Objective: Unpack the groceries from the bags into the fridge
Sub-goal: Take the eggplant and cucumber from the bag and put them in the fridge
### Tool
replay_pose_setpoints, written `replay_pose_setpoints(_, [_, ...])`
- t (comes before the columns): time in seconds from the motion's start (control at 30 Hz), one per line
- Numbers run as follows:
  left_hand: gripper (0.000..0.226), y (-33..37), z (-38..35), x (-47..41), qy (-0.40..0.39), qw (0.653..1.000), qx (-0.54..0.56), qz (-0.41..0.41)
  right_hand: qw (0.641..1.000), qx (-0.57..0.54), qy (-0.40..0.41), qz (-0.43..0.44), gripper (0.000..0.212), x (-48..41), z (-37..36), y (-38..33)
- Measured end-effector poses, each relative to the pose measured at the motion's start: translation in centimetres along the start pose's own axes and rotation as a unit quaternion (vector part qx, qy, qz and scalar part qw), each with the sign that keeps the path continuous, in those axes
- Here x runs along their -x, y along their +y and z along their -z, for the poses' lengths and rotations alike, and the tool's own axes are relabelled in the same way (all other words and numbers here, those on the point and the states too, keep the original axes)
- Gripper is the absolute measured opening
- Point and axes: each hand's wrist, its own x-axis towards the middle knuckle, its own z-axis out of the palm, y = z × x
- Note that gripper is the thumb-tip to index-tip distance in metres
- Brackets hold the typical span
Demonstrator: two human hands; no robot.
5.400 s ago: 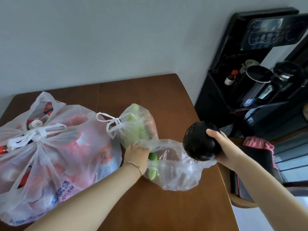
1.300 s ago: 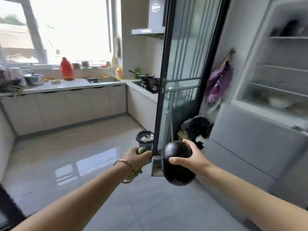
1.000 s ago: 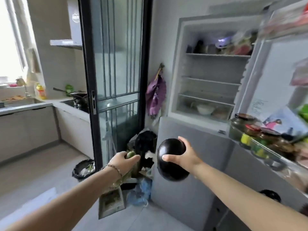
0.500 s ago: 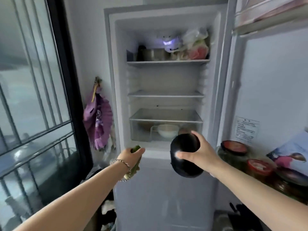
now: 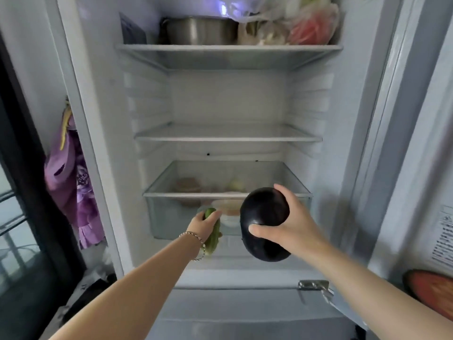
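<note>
I face the open fridge (image 5: 103, 119). My right hand (image 5: 289, 224) grips a round, glossy dark purple eggplant (image 5: 264, 217), held in front of the clear bottom drawer (image 5: 171, 217). My left hand (image 5: 202, 223) holds a green cucumber (image 5: 212, 238) upright, just left of the eggplant and also before the drawer front. The two glass shelves (image 5: 228, 136) above the drawer lie bare. A bowl and other food show dimly through the drawer.
The top shelf carries a steel pot (image 5: 201, 30) and bagged food (image 5: 311, 25). The fridge door (image 5: 416, 143) stands open on the right, with a red-lidded jar (image 5: 431, 288) in its rack. A purple cloth (image 5: 71, 182) hangs on the wall at the left.
I carried the eggplant and cucumber from the table through the kitchen to the fridge. In the last half second both hands have come closer to the bottom drawer.
</note>
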Motion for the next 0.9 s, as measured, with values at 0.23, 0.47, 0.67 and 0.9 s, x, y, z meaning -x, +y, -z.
replay_pose_setpoints(0.23, [0.022,-0.7,-0.1,-3.3,-0.028,0.969,0.231,0.079,0.998,-0.023,0.044,-0.026,0.096,-3.1,-1.2,0.0])
replay_pose_setpoints(0.47, [0.026,-0.9,0.8,-1.6,-0.085,0.978,0.163,0.104,0.996,-0.019,0.083,-0.018,0.094,-1.6,-1.1,-1.4])
replay_pose_setpoints(0.67, [0.024,-1.4,2.6,2.5,-0.15,0.975,0.115,0.121,0.992,0.02,0.121,0.014,0.093,-0.3,0.2,-2.4])
replay_pose_setpoints(0.9, [0.022,-2.3,4.7,6.7,-0.192,0.967,0.103,0.135,0.989,0.059,0.117,0.065,0.098,0.1,0.5,-3.4])
